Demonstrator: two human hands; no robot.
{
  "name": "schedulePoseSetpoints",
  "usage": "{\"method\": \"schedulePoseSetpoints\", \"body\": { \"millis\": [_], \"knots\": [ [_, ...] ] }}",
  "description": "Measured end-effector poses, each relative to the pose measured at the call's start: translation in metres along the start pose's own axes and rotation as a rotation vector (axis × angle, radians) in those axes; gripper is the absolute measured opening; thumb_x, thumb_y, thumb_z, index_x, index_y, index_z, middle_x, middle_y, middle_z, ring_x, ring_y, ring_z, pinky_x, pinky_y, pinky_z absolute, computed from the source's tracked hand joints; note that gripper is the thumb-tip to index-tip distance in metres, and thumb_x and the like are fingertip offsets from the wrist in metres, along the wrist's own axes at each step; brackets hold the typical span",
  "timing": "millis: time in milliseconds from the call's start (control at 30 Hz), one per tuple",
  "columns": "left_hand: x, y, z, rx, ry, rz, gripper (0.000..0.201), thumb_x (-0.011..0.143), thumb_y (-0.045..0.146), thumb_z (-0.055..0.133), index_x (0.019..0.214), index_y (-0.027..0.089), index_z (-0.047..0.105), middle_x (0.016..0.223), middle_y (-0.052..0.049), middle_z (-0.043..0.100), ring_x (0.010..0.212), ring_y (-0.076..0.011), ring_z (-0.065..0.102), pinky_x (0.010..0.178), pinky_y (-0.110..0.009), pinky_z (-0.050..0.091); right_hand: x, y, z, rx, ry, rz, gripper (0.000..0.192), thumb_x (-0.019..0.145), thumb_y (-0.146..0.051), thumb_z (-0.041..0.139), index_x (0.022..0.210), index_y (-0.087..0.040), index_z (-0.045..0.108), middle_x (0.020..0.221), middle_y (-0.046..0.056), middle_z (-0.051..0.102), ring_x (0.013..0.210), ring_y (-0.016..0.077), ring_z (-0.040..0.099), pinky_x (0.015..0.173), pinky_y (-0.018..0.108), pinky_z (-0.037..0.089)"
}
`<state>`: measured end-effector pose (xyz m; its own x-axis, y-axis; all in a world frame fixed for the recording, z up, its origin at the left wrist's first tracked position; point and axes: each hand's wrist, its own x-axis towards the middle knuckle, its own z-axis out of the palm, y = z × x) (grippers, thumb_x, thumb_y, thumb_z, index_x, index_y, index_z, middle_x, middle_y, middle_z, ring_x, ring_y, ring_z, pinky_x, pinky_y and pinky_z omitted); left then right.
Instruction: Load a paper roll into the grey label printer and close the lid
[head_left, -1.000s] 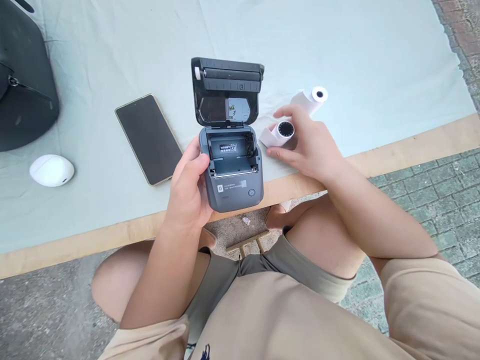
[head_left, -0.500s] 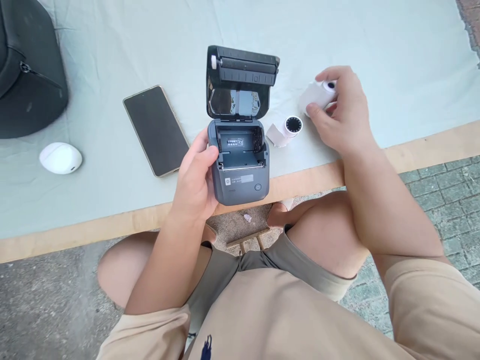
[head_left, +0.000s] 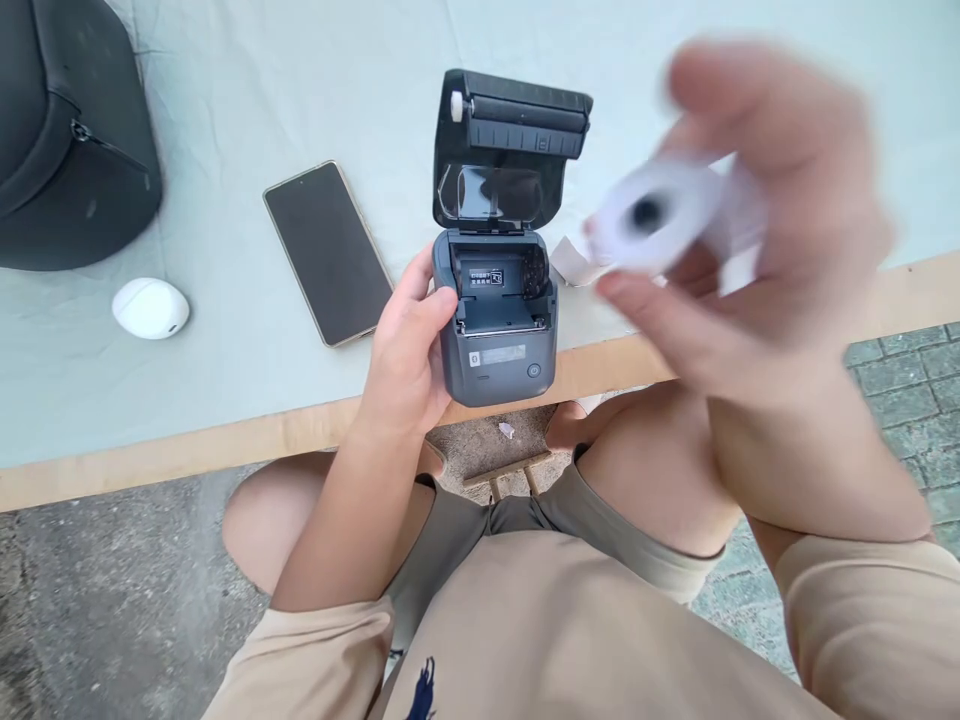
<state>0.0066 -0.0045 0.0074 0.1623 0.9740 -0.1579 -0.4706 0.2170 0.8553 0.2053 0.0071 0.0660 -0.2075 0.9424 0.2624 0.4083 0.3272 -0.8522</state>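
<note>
Paper roll (head_left: 649, 215) now sits pinched in your right hand (head_left: 757, 230), lifted off the cloth and blurred at three o'clock from the printer (head_left: 496, 310). Your left hand (head_left: 409, 355) still wraps the printer's side, its lid open and bay empty for loading.

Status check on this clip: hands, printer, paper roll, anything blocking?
Left hand grips grey mini printer, lid open. Right hand holds white paper roll, blurred, above the table. Printer bay unobstructed.

Phone (head_left: 328, 253) left of printer (head_left: 499, 300)
</note>
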Motion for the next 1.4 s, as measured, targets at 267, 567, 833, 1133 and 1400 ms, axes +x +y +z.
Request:
{"method": "schedulePoseSetpoints", "body": {
  "millis": [267,567,833,1133,1400],
  "knots": [
    [-0.002,-0.004,-0.002,0.021,-0.010,0.041,0.036,0.084,0.043,0.068,0.114,0.025,0.061,0.127,-0.005,0.065,0.134,-0.0313,0.055,0.097,-0.036,0.057,0.018,0.007,0.035,-0.600,-0.070,-0.302,0.012,0.089,-0.031,0.056,0.082,-0.023,0.050,0.095,0.003,0.069,0.089,0.0215,0.065,0.074,0.037,0.048],
    [-0.002,-0.003,-0.002,0.001,-0.042,0.044,0.029,0.085,0.041,0.065,0.108,0.023,0.063,0.128,-0.005,0.066,0.134,-0.0307,0.054,0.102,-0.040,0.055,0.006,0.003,0.034,-0.639,-0.072,-0.390,0.020,0.095,-0.031,0.047,0.080,-0.023,0.059,0.088,0.002,0.071,0.086,0.0213,0.064,0.075,0.040,0.042],
    [-0.005,-0.008,-0.006,0.107,-0.015,0.049,0.046,0.077,0.039,0.076,0.118,0.027,0.059,0.113,-0.004,0.068,0.121,-0.0319,0.063,0.090,-0.041,0.057,-0.005,0.010,0.029,-0.508,-0.176,-0.615,0.019,0.093,-0.039,0.053,0.084,-0.024,0.059,0.090,-0.003,0.072,0.091,0.0177,0.066,0.073,0.036,0.045],
    [-0.005,-0.004,-0.002,0.134,0.001,0.025,0.057,0.067,0.039,0.081,0.119,0.025,0.060,0.121,-0.009,0.064,0.122,-0.0388,0.061,0.091,-0.045,0.058,0.000,0.013,0.018,-0.521,-0.201,-0.582,0.017,0.092,-0.031,0.055,0.078,-0.022,0.058,0.087,0.000,0.067,0.087,0.0198,0.062,0.073,0.038,0.043],
    [-0.004,-0.003,-0.006,0.198,-0.063,0.034,0.068,0.063,0.031,0.083,0.125,0.023,0.056,0.130,-0.011,0.062,0.125,-0.0385,0.057,0.099,-0.048,0.054,0.014,0.008,0.011,-0.423,0.078,-0.380,0.030,0.096,-0.029,0.046,0.124,-0.024,0.055,0.128,0.004,0.063,0.118,0.0183,0.061,0.097,0.036,0.049]
  ]
}}
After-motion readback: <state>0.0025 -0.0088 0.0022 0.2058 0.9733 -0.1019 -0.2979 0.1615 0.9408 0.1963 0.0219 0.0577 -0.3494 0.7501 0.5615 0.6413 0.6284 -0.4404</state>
